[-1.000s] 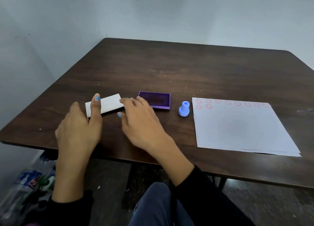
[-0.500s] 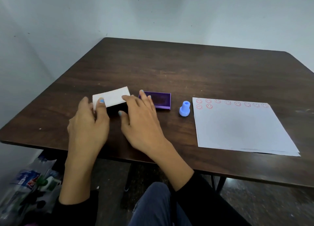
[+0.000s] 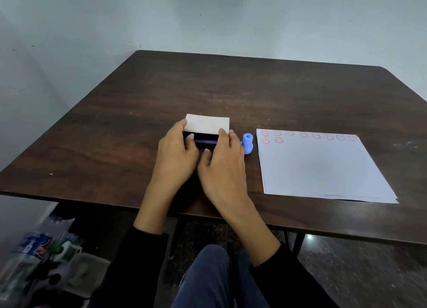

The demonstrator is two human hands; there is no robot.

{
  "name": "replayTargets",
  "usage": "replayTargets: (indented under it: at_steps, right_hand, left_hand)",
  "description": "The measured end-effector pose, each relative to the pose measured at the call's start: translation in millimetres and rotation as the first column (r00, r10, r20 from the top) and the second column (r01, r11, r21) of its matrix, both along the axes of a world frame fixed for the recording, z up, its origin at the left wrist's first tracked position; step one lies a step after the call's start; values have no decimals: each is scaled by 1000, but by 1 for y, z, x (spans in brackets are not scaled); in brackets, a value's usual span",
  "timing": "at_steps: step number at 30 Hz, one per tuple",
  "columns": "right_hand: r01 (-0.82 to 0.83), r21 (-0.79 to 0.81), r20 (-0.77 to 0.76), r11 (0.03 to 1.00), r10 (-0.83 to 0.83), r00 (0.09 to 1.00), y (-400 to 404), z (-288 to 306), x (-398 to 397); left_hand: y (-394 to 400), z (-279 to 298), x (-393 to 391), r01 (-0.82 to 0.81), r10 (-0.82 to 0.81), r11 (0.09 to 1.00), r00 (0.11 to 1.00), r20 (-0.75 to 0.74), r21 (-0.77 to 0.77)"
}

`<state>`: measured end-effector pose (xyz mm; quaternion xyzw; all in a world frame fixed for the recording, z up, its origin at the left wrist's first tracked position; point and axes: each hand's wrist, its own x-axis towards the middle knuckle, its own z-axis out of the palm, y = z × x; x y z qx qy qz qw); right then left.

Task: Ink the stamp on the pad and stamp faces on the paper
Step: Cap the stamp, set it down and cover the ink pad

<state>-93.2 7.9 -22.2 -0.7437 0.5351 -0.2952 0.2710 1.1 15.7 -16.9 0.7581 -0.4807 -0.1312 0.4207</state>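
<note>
A white lid (image 3: 207, 123) is held over the purple ink pad (image 3: 205, 141), covering most of it; only the pad's front edge shows. My left hand (image 3: 176, 155) grips the lid's left end and my right hand (image 3: 223, 166) grips its right end. A blue stamp (image 3: 247, 143) stands upright just right of my right hand, partly hidden by it. The white paper (image 3: 321, 169) lies to the right, with a row of red smiley faces along its top edge and two more below at the left.
The dark wooden table (image 3: 231, 90) meets a pale wall at the back and left. Plastic bottles and bags (image 3: 39, 257) lie on the floor at the lower left. My knee in blue trousers shows below the table's front edge.
Both hands carried the white lid from the pad's left side rightward and over the ink pad. The stamp and the paper have not moved.
</note>
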Motion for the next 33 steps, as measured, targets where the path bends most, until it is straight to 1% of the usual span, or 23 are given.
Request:
replayTargets:
  at_steps: [5,12,19,23,33]
  right_hand:
    - [-2,5,-3,1000,2,1000,-2,-1,-2]
    - [-4,-27,-6,1000,4,1000,-3,-6,-4]
    - [-6,-11,4,1000,6,1000,-3,-5,-6]
    - [1,-12,5,1000,-1,1000,-2,-5,-5]
    - [16,-81,-63,997,-21,998,1,-7,-5]
  left_hand:
    - [-1,-6,-1,-24,24,999,999,30,27]
    - [1,-8,-2,-44,44,999,998,39,-4]
    - [3,-9,-3,-77,80,994,996,37,-73]
    - [4,-10,-2,-86,91,993,994,53,-80]
    - [5,-10,-2,-109,115,990,992,60,-90]
